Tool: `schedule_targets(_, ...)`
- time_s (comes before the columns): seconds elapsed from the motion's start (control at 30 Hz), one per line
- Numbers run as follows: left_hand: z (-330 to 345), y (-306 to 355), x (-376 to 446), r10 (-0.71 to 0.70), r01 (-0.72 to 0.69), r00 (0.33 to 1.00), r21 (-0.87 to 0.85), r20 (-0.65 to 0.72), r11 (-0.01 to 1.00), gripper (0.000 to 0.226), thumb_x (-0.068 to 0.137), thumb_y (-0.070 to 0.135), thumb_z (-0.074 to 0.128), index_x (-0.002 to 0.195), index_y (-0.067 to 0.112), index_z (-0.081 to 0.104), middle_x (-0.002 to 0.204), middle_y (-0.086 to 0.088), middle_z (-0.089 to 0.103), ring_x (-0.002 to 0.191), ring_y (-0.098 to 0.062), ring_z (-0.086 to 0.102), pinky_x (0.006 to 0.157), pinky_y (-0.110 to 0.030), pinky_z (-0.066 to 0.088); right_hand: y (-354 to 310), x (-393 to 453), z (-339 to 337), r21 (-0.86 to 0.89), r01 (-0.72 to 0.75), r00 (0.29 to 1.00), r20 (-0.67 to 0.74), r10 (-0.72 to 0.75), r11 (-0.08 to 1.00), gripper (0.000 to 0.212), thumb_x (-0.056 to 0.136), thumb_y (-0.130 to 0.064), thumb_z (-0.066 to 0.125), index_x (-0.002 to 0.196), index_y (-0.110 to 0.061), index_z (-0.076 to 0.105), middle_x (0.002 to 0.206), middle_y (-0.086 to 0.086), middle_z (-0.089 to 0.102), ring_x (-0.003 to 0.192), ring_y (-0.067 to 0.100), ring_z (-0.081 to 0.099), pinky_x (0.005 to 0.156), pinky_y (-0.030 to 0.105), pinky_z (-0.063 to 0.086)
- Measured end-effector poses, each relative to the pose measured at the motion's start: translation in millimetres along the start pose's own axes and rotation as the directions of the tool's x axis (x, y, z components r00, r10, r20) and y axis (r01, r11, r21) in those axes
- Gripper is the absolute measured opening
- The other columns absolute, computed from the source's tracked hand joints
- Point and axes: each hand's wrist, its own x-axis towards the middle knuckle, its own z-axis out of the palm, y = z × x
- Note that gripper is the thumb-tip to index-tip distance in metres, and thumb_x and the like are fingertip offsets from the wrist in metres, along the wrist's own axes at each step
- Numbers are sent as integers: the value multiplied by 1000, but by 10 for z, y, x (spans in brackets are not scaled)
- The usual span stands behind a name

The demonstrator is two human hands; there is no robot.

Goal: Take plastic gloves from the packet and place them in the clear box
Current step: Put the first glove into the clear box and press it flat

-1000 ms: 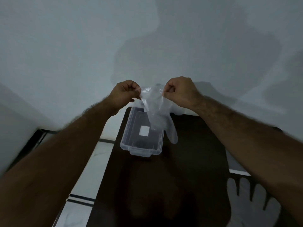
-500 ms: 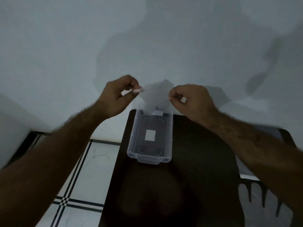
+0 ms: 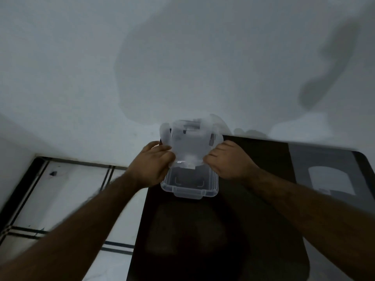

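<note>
A clear plastic box (image 3: 189,191) stands open on the dark table (image 3: 203,230), near its far left corner. Both my hands hold one thin, see-through plastic glove (image 3: 190,145) just above the far half of the box. My left hand (image 3: 152,165) pinches the glove's left edge and my right hand (image 3: 227,161) pinches its right edge. The glove is spread flat between them and blurred; it covers the far end of the box. A grey flat packet (image 3: 324,171) with a pale shape on it lies on the table at the right.
A pale wall (image 3: 182,57) rises right behind the table's far edge. White floor tiles with dark lines (image 3: 71,189) lie to the left of the table.
Both hands have come down and forward with the glove, from chest height to just over the box. The glove has gone from hanging bunched to spread flat.
</note>
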Motion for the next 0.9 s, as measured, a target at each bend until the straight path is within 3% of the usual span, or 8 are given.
schedule_targets(0.1,245,1,76,-29,26,993,36,112,999,33,89,31,45,111,17,66,124,-13,76,138,-30,59,123,-50,32,-66,-7,173,-19,-26,997,75,27,999,11,91,-22,70,102,-21,72,86,-1,72,81,24,66,88,42,50)
schedule_targets(0.2,391,-40,203,-37,26,982,62,184,998,28,92,29,58,117,19,64,133,-13,72,143,-30,54,127,-50,26,-117,8,328,-47,-44,984,173,51,998,13,91,-20,67,104,-21,68,90,0,70,85,24,65,92,46,48)
schedule_targets(0.37,434,-67,435,-51,-3,932,148,359,989,31,97,30,60,125,19,63,144,-10,66,152,-27,43,132,-52,7,-220,66,500,-124,-42,973,222,69,991,15,77,-14,77,87,-22,68,77,-2,69,72,24,65,82,42,47)
schedule_targets(0.5,396,13,563,-41,-98,878,264,476,960,35,98,31,63,131,21,64,147,-10,65,157,-26,37,131,-60,-1,-295,175,510,-72,-8,940,340,32,997,18,92,-21,69,110,-24,73,100,-1,77,93,25,72,103,43,43)
schedule_targets(0.63,392,32,624,-22,-165,840,295,542,941,38,96,29,67,134,26,65,147,-3,66,157,-24,37,128,-66,-1,-356,284,420,-52,11,864,503,17,999,30,100,-33,64,128,-24,67,120,2,74,113,25,69,117,47,37)
schedule_targets(0.8,422,31,649,-11,-207,798,291,602,934,37,95,33,70,132,30,68,140,4,71,154,-26,42,126,-69,-11,-333,364,444,17,34,798,602,-37,999,36,102,-40,60,135,-24,61,126,5,72,118,27,68,116,51,41)
schedule_targets(0.9,415,30,680,5,-234,767,273,641,933,39,93,35,72,132,32,69,138,5,70,150,-25,45,121,-68,-16,-299,432,409,48,43,723,688,-64,998,39,101,-45,60,135,-27,62,127,2,71,119,27,67,117,51,41)
